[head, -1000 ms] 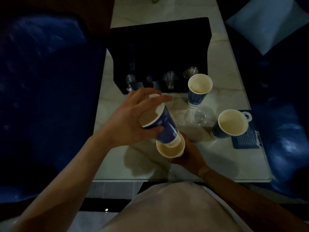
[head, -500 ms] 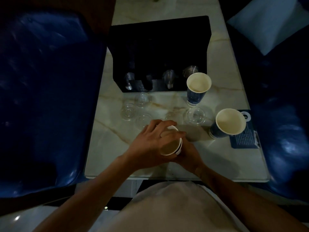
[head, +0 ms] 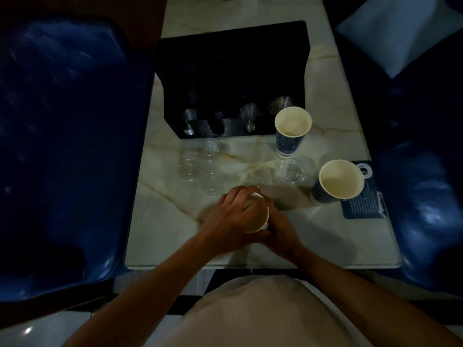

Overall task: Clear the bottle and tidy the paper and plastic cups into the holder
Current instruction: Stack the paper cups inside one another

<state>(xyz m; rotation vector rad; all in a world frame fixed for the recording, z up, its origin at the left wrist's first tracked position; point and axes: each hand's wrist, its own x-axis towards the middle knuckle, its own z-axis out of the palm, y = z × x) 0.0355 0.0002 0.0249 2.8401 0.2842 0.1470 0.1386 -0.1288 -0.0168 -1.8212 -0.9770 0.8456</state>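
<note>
Both hands hold a nested pair of blue paper cups [head: 258,219] near the table's front edge. My left hand [head: 233,216] lies over the rim from the left, fingers curled round it; my right hand [head: 280,231] grips the stack from the right and below. Two more blue paper cups stand upright: one [head: 292,128] beside the holder's right end, one [head: 338,181] further right. Several clear plastic cups [head: 190,167] stand on the marble between my hands and the black cup holder [head: 233,71], whose front slots show clear cups [head: 249,116]. No bottle is in view.
A dark blue card [head: 365,199] lies under the right paper cup's side. Blue seats flank the marble table [head: 165,229] on both sides, and a pale cushion [head: 400,33] lies at the upper right.
My left hand brought its tilted paper cup down into the cup in my right hand; the two are now nested, and both hands stay closed round the stack. The plastic cups became visible.
</note>
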